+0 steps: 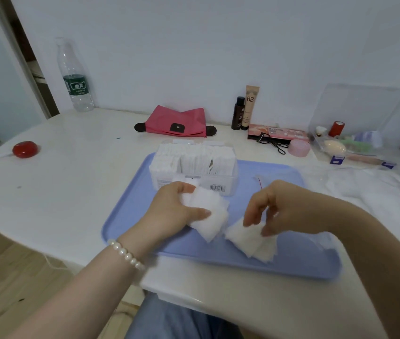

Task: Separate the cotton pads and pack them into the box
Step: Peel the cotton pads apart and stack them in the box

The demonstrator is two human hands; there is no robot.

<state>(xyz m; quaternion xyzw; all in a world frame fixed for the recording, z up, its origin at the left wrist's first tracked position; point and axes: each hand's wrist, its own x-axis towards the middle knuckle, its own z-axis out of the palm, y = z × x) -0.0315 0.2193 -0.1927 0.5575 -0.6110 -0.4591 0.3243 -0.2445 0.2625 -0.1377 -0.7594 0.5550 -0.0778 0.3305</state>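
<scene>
On the blue tray (pixel 299 263) stands a clear plastic box (pixel 194 165) filled with upright rows of white cotton pads. My left hand (pixel 172 209) grips a small stack of white cotton pads (pixel 210 216) just in front of the box, thumb across the top. My right hand (pixel 282 206) pinches a second fanned stack of cotton pads (pixel 252 241) that hangs from its fingertips over the tray. The two stacks are apart by a narrow gap.
Behind the tray lie a pink pouch (pixel 177 122), two cosmetic bottles (pixel 243 111), a palette (pixel 277 134), a pink jar (pixel 298 148) and a clear organiser (pixel 355 140). A water bottle (pixel 74 77) and a red round object (pixel 25 149) are at left. Crumpled plastic wrap (pixel 365 184) lies at right.
</scene>
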